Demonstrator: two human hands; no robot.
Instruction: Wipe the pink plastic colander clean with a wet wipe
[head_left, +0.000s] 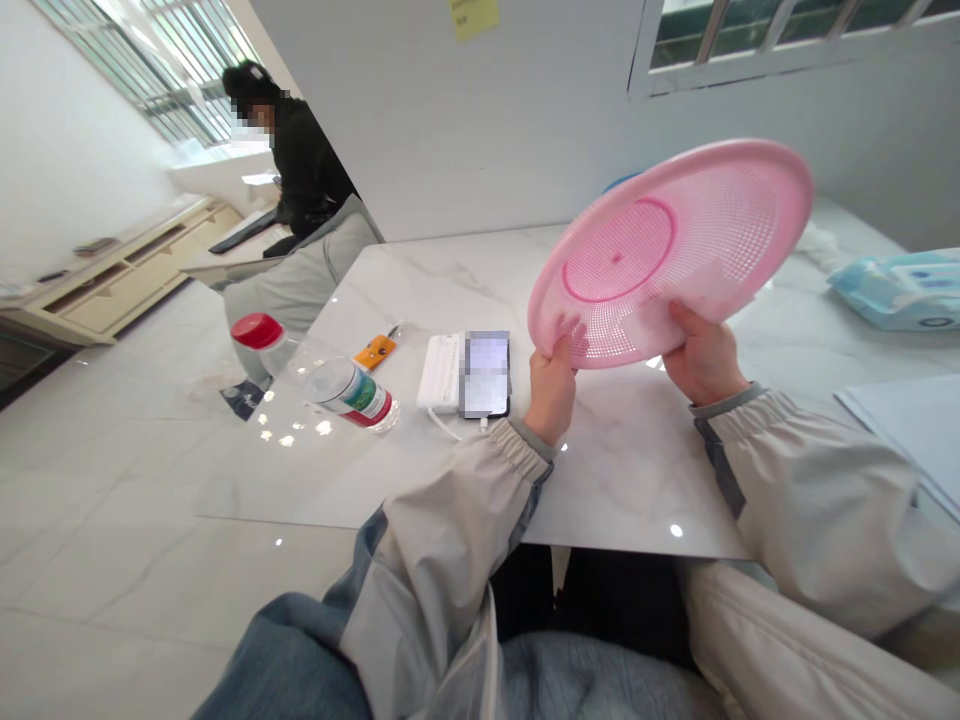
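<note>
A round pink plastic mesh basket (720, 215) is held up, tilted, above the white marble-look table. My left hand (553, 392) grips its near-left rim, thumb in front and fingers showing through the mesh from behind. At the near-right side, my right hand (703, 355) is closed, its thumb pressing a thin, pale wipe (679, 305) against the inner face of the basket. The fingers under that thumb are partly hidden. Part of a blue object (628, 181) peeks out behind the basket's upper left rim.
A blue wipes pack (904, 288) and paper sheets (907, 420) lie to the right. Left of my hands are a phone (486, 375), a white power bank (439, 372), an orange case (375, 351) and a red-capped bottle (352, 390). A person (304, 165) sits farther back.
</note>
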